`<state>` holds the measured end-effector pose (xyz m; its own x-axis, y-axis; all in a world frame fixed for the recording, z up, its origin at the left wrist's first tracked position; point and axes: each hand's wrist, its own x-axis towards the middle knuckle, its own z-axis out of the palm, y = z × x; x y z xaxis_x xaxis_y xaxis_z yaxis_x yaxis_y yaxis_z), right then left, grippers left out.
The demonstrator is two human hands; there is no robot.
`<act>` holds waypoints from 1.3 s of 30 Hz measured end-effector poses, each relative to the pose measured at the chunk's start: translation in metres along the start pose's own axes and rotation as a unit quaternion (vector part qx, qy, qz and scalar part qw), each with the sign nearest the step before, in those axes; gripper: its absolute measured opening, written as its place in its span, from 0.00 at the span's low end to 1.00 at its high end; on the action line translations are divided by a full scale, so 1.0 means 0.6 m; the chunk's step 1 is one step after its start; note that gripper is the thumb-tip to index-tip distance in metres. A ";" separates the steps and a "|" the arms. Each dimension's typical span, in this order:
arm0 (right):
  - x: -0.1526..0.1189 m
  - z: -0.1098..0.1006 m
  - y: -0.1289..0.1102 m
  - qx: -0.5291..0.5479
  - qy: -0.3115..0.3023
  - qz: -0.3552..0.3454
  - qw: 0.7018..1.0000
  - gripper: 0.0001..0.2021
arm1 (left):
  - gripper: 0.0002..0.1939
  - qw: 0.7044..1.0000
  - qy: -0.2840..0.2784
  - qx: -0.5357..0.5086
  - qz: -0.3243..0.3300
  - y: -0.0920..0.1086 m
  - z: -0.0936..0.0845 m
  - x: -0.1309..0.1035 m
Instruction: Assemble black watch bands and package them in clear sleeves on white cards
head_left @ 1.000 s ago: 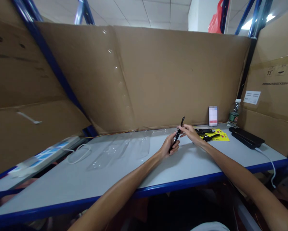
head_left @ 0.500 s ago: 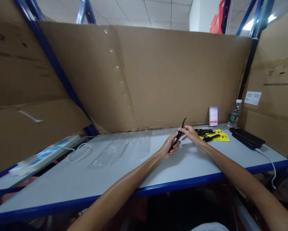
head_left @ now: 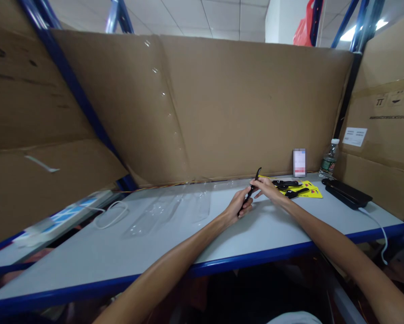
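We held the slender black item tilted above the worktop, our left hand wrapped around its lower part, our right hand pinching higher. Handling seemed unfinished; at its three o'clock, black pieces already lay on yellow cards; at nine, clear plastic packaging.

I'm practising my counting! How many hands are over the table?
2. The left hand grips the lower part of the black thing; the right hand touches its upper part.

Two hands; one bottle; one phone.
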<state>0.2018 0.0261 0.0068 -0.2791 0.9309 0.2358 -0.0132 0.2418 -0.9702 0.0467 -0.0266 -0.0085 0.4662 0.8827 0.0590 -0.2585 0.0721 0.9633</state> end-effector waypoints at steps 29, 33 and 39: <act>0.006 -0.023 -0.007 0.088 -0.016 -0.024 0.996 0.17 | 0.25 0.966 0.123 0.187 0.131 -0.010 -0.005 0.016; 0.007 -0.027 -0.010 0.063 -0.002 -0.027 0.998 0.18 | 0.25 0.964 0.118 0.196 0.139 -0.014 -0.008 0.019; 0.005 -0.030 -0.017 -0.014 -0.008 -0.074 0.997 0.19 | 0.27 0.950 0.145 0.213 0.178 -0.017 -0.011 0.022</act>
<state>0.2185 0.0317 0.0183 -0.2918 0.8799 0.3750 -0.0284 0.3839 -0.9229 0.0500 -0.0126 -0.0193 0.1455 0.9113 0.3853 0.0386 -0.3944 0.9181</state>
